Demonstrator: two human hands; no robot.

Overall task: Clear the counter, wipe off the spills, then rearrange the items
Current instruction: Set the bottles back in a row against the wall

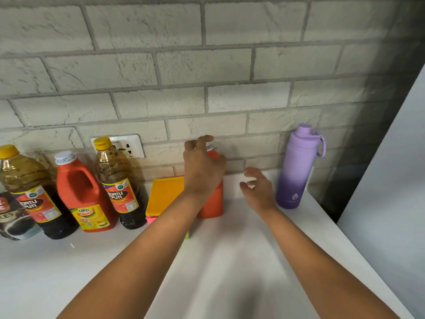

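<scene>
Left hand (pixel 203 168): grip is curled over the top and shoulder of a red ketchup jug (pixel 212 199), fingers hooked round its neck near the white cap. Jug stands upright on the white bench (pixel 230 249), close to the brick wall (pixel 207 65).

Right hand (pixel 257 187): grip loose, fingers spread and relaxed, holding nothing. It hovers just right of the jug, between it and the purple water bottle (pixel 299 166).

Purple bottle stands upright near the back right corner, close to the wall and near the bench's right edge. A pale panel (pixel 391 180) rises just beyond that edge.

Just left of the held jug: a yellow box lid (pixel 164 195), touching or nearly so, something pink and green beneath it, mostly hidden by the forearm.

Further left, in a row along the wall: dark sauce bottle (pixel 119 185), second red ketchup jug (pixel 85 194), another dark sauce bottle (pixel 32 192), coffee pack (pixel 13 217) at the frame edge. A wall socket (pixel 128 143) sits behind the row.

Open bench: the whole front half, and the gap between jug and purple bottle.
</scene>
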